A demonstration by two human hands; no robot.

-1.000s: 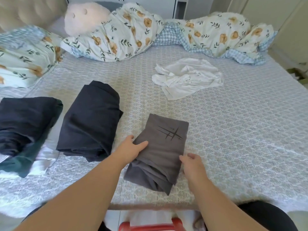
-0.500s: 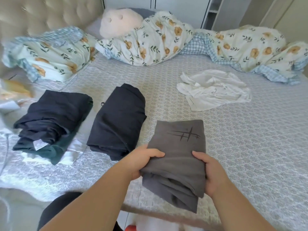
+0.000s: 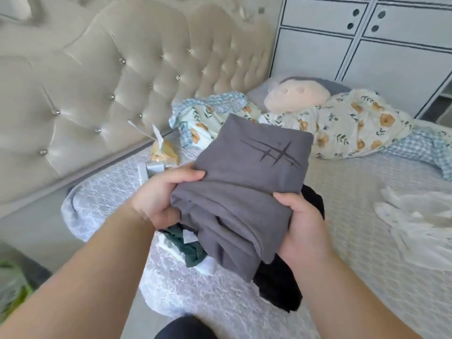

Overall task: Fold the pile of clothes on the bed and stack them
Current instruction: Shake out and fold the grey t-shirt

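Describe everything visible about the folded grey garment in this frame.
The grey garment is a soft, matte knit folded into a thick rectangular bundle with loose layered edges nearest the camera. A dark print of crossed slashes sits near its far right corner. It is held above the bed, the left hand and right hand gripping its near sides, thumbs on top. Dark folded clothes lie beneath it.

No legible text, brand name or number appears. The folded grey garment [image 3: 244,192] bears a dark printed sign on its upper face: several long thin slashes crossed by two shorter strokes, forming a scratch-like mark rather than letters. A small white sewn-in label [image 3: 189,237] on the dark green garment [image 3: 188,248] beneath it is too blurred to read.
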